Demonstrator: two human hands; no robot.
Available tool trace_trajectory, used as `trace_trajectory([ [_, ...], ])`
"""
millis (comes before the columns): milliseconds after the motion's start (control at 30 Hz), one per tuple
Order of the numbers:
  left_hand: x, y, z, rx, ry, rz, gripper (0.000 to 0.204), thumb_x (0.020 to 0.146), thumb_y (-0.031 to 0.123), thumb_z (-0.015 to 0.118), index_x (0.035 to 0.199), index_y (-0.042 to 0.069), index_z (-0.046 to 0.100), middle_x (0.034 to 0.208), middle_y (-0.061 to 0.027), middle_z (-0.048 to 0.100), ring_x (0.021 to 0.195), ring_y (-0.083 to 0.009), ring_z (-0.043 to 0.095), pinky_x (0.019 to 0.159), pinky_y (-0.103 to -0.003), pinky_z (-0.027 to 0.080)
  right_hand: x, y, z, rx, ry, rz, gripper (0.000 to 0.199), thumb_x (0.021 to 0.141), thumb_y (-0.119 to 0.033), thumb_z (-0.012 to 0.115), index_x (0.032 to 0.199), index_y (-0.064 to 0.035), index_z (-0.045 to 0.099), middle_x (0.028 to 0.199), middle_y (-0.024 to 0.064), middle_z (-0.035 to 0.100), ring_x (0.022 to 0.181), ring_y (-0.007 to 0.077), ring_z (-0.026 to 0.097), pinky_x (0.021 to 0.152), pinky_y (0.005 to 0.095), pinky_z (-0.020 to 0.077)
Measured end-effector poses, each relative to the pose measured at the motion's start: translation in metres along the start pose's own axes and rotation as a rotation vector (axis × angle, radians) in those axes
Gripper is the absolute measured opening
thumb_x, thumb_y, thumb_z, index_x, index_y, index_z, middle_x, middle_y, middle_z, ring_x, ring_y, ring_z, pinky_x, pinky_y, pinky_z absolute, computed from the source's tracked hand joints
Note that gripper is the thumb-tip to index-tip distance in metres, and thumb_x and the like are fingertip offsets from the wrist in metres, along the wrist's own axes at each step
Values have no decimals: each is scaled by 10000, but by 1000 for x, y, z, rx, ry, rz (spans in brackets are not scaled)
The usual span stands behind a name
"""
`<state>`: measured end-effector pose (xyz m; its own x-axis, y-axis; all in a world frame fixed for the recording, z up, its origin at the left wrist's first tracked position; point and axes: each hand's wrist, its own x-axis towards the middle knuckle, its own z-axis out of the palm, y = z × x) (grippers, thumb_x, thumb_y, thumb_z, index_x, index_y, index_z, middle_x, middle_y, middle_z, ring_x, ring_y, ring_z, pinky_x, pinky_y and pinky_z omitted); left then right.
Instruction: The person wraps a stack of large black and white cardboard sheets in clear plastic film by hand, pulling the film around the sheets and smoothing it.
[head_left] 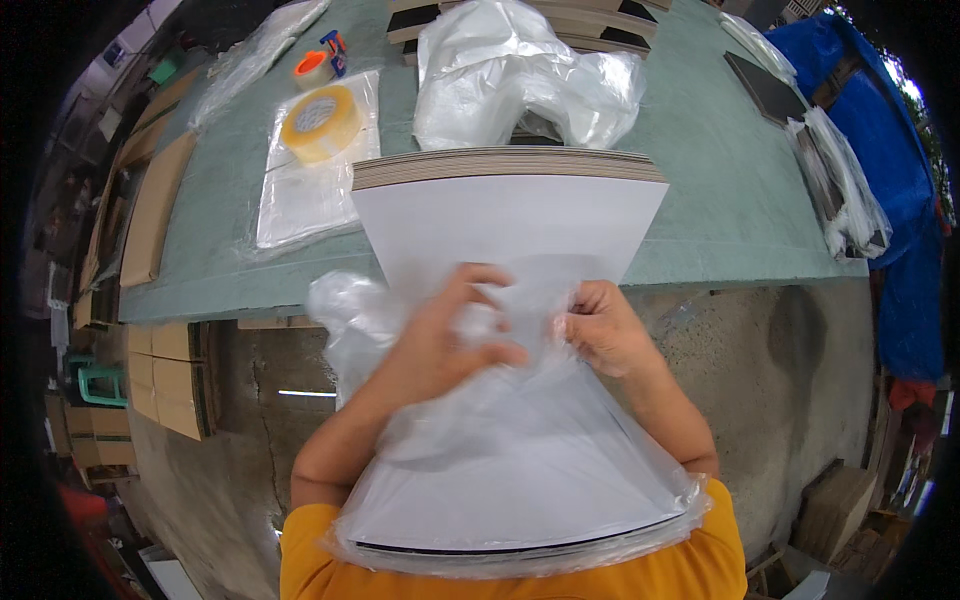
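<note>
Green desk (720, 200) up front holds tape rolls (320, 120) and crumpled plastic (520, 70). Both hands pinch a clear bag (520, 420) around a white board stack (510, 225) against the person's chest. Left hand (440, 345) and right hand (605, 330) should probably pull evenly, so the thin bag doesn't tear.

A clear plastic bag (520, 470) is lying over the near end of a white board stack (510, 225), bunched where both hands are gripping it. More clear bags (520, 75) are sitting crumpled on the green surface (700, 180) behind, and brown cartons (150, 205) are lining its left edge.
</note>
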<state>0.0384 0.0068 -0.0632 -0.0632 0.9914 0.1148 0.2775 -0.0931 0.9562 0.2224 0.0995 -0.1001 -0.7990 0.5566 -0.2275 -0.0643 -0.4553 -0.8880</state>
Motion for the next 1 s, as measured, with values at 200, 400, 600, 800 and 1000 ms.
trace_trajectory([
  [200, -12, -38, -17, 35, 14, 110, 91, 704, -28, 585, 775, 29, 594, 727, -42, 529, 659, -129, 486, 598, -251, 400, -3, -6, -22, 491, 10, -106, 187, 804, -168, 583, 861, 6, 546, 718, 40, 577, 574, 81, 499, 524, 210, 401],
  [400, -109, -111, -173, 8, 1023, -585, 282, 813, 278, 554, 835, -3, 566, 874, -99, 570, 798, -154, 526, 720, -264, 425, -37, 4, -76, 348, 377, -91, 158, 801, -132, 569, 850, 16, 548, 711, 71, 584, 565, 124, 531, 518, 238, 432],
  [600, -62, -60, -147, 130, 1001, 82, 81, 717, 41, 490, 797, 41, 504, 740, -71, 536, 733, -159, 517, 674, -268, 436, -26, -7, -46, -86, 123, -69, 163, 748, -148, 635, 702, -8, 565, 636, 67, 576, 549, 122, 533, 514, 235, 436],
  [800, 5, 1, -8, 107, -148, 36, 131, 740, 123, 615, 801, 30, 545, 705, -23, 550, 610, -80, 498, 535, -233, 414, 9, 5, 16, 230, -22, -75, 176, 748, -158, 636, 671, -34, 538, 597, 15, 524, 515, 95, 472, 468, 216, 374],
  [1000, -14, -37, -56, 387, 133, -111, 133, 728, 130, 624, 727, 10, 566, 655, -26, 559, 631, -77, 481, 573, -241, 412, -9, -17, 6, 595, -44, -91, 223, 791, -205, 601, 664, -35, 532, 618, 11, 505, 524, 92, 460, 465, 217, 359],
])
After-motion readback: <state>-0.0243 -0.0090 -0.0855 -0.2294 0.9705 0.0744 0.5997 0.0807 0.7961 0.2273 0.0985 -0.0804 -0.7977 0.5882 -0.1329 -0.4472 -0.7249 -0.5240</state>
